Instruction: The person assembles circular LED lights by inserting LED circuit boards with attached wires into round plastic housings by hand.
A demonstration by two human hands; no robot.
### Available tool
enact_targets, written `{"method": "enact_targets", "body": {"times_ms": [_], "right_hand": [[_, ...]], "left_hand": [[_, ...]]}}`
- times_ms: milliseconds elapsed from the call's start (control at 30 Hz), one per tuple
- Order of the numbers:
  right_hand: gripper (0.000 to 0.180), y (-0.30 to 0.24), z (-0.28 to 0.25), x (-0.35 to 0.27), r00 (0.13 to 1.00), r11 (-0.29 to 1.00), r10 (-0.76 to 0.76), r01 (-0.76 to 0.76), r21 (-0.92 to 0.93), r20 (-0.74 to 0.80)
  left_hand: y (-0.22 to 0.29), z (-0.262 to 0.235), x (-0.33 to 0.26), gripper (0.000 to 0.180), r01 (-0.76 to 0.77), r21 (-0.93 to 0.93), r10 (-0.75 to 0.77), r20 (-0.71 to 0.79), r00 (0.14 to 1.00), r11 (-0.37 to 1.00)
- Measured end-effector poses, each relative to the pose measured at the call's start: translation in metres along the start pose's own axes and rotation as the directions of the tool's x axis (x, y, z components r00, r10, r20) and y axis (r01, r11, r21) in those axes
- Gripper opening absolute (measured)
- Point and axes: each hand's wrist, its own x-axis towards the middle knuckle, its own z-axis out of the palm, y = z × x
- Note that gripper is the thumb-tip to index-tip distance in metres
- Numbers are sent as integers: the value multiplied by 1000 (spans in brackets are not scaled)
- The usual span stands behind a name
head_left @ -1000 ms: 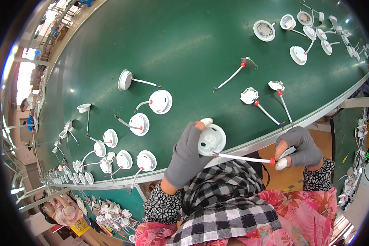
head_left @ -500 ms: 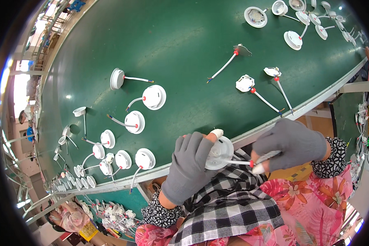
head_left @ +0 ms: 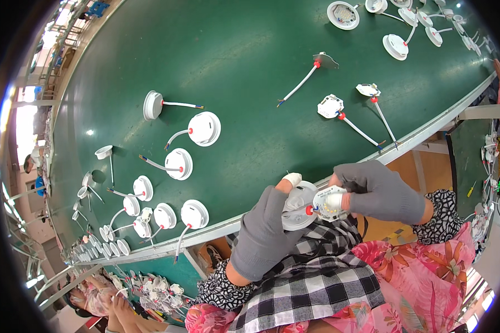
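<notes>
My left hand (head_left: 265, 234), in a grey glove with bare or taped fingertips, is closed on the rim of a white round lamp housing (head_left: 294, 221) at the table's front edge. Between thumb and fingers, my right hand (head_left: 384, 191), gloved alike, grips a white LED circuit board (head_left: 323, 213) with small yellow chips facing up. The board is right beside the housing. A red grommet (head_left: 310, 210) sits at the board's left edge, over the housing. The cable's far part is hidden by the housing and left hand.
On the green table, two LED boards with cables (head_left: 331, 106) lie near the right edge, a third (head_left: 324, 59) beyond. Several finished-looking lamps (head_left: 205, 129) with white cables stand at the left. More lamp housings (head_left: 343, 15) are at the far right. A metal rail (head_left: 428, 130) borders the table.
My right hand has moved left with the board, bringing it up to the housing and showing its chip side. The red grommet has come over the housing, and the cable has mostly gone from sight.
</notes>
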Motion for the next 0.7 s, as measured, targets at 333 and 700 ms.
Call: {"method": "enact_targets", "body": {"times_ms": [333,700], "right_hand": [[21,-13,16,-2,978,925,-201,173,-338,-50],[29,-4,23,2,970,943,-240,227,-242,-26]], "left_hand": [[2,-1,-3,77,43,21,-44,54,998,999],[-4,3,-6,79,75,-108,-64,102,993,991]]}}
